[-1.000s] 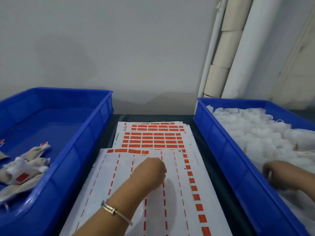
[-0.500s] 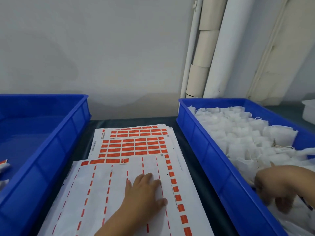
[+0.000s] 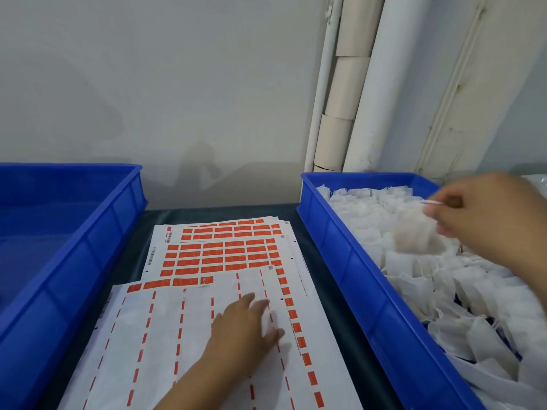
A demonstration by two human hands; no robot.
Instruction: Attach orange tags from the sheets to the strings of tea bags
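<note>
Sheets of orange tags (image 3: 225,250) lie stacked between two blue bins. The nearest sheet (image 3: 165,344) is mostly stripped, with one column of tags left along its right edge. My left hand (image 3: 245,329) rests flat on that sheet, fingers spread. The right blue bin (image 3: 364,294) is full of white tea bags. Raised above it, my right hand (image 3: 485,223) pinches a tea bag (image 3: 414,235) by its string, and the bag hangs blurred below my fingers.
A large blue bin (image 3: 88,250) stands at the left, its visible inside bare. A dark table surface (image 3: 331,315) shows between sheets and bins. White pipes and cardboard tubes (image 3: 349,84) lean in the wall corner behind the right bin.
My right hand has risen out of the pile of bags, lifting one tea bag up and away. The left hand stays flat on the sheet. The view has shifted rightwards.
</note>
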